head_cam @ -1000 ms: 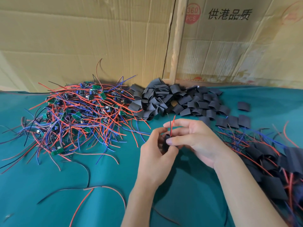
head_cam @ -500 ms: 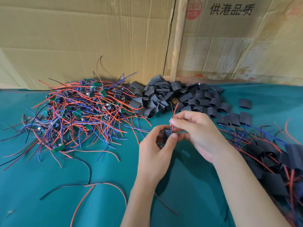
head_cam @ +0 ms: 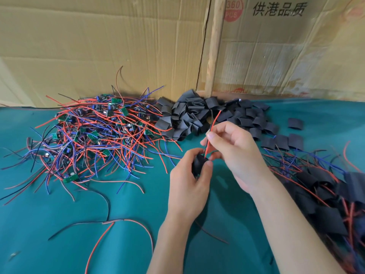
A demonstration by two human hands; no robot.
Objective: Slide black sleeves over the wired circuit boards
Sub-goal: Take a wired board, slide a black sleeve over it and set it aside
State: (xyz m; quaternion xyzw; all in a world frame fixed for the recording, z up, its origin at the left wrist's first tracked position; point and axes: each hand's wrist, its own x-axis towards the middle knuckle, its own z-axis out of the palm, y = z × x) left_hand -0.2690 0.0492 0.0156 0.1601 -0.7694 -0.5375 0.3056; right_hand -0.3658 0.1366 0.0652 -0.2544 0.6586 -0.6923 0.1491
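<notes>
One black sleeve [head_cam: 199,164] is in work at the middle of the table, gripped between the thumb and curled fingers of the left hand [head_cam: 187,186]. A red wire [head_cam: 212,128] and a thin dark one beside it rise out of its top, and the right hand [head_cam: 235,153] pinches those leads just above the sleeve between thumb and fingertips. The board itself is hidden; I judge it is going into or already inside the sleeve, but I cannot tell how deep.

Plenty of work remains. To the left lies a big tangle of bare circuit boards [head_cam: 94,135], green boards showing among red, blue and black leads, none of them covered. Behind the hands sits a heap of empty sleeves [head_cam: 199,117], with a few loose ones [head_cam: 295,123] lying apart to the right.

Finished pieces [head_cam: 327,196] appear to gather at the right edge, where black sleeves with wires trailing out lie piled near the right forearm. That pile looks smaller than the bare tangle, so I would put the job well short of halfway. A stray red-and-black wire pair [head_cam: 122,221] lies on the green cloth [head_cam: 49,244] in front, with cardboard [head_cam: 98,46] standing behind.
</notes>
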